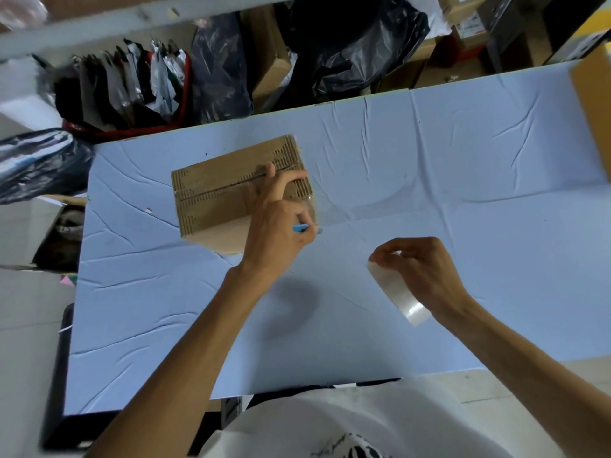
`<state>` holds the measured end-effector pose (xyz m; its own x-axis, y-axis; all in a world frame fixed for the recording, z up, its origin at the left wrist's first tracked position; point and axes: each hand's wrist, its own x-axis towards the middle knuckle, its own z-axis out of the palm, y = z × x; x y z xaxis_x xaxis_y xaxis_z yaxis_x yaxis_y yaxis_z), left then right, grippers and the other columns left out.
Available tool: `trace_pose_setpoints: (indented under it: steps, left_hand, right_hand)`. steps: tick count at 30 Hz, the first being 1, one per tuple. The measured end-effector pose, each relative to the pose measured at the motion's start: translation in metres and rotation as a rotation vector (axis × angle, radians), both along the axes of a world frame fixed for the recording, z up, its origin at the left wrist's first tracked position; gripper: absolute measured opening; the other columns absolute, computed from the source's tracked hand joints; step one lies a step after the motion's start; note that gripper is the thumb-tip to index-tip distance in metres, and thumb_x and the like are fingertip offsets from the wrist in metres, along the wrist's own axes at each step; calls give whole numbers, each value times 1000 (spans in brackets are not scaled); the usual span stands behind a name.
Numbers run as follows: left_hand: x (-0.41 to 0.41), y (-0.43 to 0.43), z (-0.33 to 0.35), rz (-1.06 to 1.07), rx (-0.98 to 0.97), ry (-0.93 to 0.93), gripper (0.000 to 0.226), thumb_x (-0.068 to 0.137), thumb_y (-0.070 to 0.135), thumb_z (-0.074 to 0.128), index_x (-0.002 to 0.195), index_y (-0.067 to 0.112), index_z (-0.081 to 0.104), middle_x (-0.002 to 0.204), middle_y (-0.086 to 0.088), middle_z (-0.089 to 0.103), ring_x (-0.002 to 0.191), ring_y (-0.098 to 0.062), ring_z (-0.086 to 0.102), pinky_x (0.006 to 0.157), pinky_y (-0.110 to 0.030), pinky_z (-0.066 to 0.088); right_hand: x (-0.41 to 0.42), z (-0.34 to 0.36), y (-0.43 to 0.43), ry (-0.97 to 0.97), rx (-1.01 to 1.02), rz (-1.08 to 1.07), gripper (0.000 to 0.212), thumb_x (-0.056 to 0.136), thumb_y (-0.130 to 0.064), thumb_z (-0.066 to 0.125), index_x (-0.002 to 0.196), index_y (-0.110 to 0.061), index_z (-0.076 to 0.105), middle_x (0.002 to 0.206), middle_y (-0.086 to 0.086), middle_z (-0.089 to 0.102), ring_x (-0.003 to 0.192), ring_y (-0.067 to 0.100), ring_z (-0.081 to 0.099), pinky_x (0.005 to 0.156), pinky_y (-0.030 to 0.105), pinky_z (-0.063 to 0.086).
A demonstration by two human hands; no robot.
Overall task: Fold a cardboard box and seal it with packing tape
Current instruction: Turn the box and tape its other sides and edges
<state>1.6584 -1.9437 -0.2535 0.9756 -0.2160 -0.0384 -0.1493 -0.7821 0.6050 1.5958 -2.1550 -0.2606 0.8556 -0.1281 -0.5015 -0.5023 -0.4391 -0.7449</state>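
**Head view: pressing tape onto the box seam**

Head view shows the cardboard box [215, 206] standing closed on the far left part of the table [463, 160], with its top flaps meeting along a dark centre seam. The left hand [277, 233] lies over the box's right end. Two straight fingers [281, 180] press on the top by the seam, while the lower fingers curl round a small blue tool [300, 228], probably a cutter. The right hand [426, 272] is well apart from the box, nearer the person, and grips the tape roll [395, 292] with curled fingers.

To do this step well, the tape should sit centred over the seam and lap down both ends. It should be rubbed flat from the middle outwards, and the pull from the roll should stay in line with the seam. The box also needs holding down so it does not slide on the creased table cover.

Clear tape is hard to pick out here. A faint sheen runs off the box's right end, but whether that strip joins the roll cannot be told. The left hand hides the right end of the seam, the blue tool's blade is not visible, and the box's underside is out of sight.
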Motion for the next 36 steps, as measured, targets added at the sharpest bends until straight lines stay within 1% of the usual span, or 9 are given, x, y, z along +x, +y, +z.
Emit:
trace_pose_setpoints:
  steps: [7, 11, 14, 17, 20, 22, 26, 32, 36]
  left_hand:
    - [-1, -3, 2, 18, 10, -11, 16, 74, 11, 79, 62, 10, 69, 141, 2, 46, 147, -26, 12, 115, -36, 14]
    - [3, -1, 4, 22, 22, -16, 14, 76, 10, 78, 65, 8, 69, 139, 1, 48, 147, -28, 11, 117, -28, 7]
    - [5, 3, 5, -4, 21, -10, 13, 76, 13, 78, 66, 10, 69, 138, 1, 49, 147, -27, 12, 114, -49, 16]
    - [-4, 6, 4, -46, -5, -93, 15, 75, 13, 79, 66, 10, 68, 133, -6, 55, 145, -31, 20, 113, -50, 24]
    - [-18, 8, -3, -81, -13, -346, 17, 77, 14, 77, 68, 6, 65, 98, -9, 62, 112, -26, 52, 92, -34, 43]
    - [-31, 8, -8, -141, -40, -401, 17, 81, 20, 74, 71, 8, 65, 85, -5, 58, 89, -19, 48, 80, -20, 39]
    - [-55, 16, -32, -187, -137, -196, 23, 88, 32, 65, 75, 13, 64, 78, 4, 57, 78, -12, 48, 70, -18, 38]
    - [-67, 28, -88, 114, -305, 352, 17, 87, 29, 67, 74, 18, 64, 72, 8, 65, 72, -7, 58, 65, -19, 42]
    - [-67, 24, -119, 236, -235, 409, 19, 84, 28, 68, 71, 16, 62, 64, 1, 62, 61, -11, 56, 58, -23, 40]
  right_hand:
    - [1, 1, -5, 0, -93, 131, 16, 79, -30, 64, 67, -37, 71, 69, -8, 66, 76, 18, 61, 69, 36, 47]
    - [-10, -6, -12, 79, -336, 251, 25, 81, -28, 62, 60, -41, 65, 70, -17, 63, 73, 16, 55, 59, 26, 35]
    - [-14, -9, -23, 82, -237, 203, 22, 83, -29, 63, 64, -40, 68, 60, -18, 62, 67, 10, 56, 58, 27, 37]
    - [-12, -7, -24, 5, -119, 205, 16, 84, -31, 64, 71, -38, 69, 63, -9, 63, 61, 12, 54, 60, 30, 40]
    - [-11, -6, -19, -60, -80, 245, 14, 85, -32, 64, 73, -36, 68, 57, -15, 56, 53, 3, 48, 56, 24, 34]
    - [-9, -5, -16, -86, -44, 227, 14, 85, -29, 65, 72, -35, 68, 53, -17, 53, 51, 1, 47, 54, 20, 31]
    - [-8, -5, -12, -104, -10, 204, 14, 84, -27, 66, 72, -33, 69, 51, -15, 53, 50, 2, 45, 55, 23, 32]
    - [-8, -4, -10, -97, 7, 202, 13, 84, -27, 67, 72, -31, 70, 49, -15, 51, 48, 2, 44, 54, 20, 30]
    - [-7, -5, -8, -102, 15, 220, 13, 84, -27, 68, 72, -30, 70, 46, -15, 46, 46, 2, 40, 53, 19, 28]
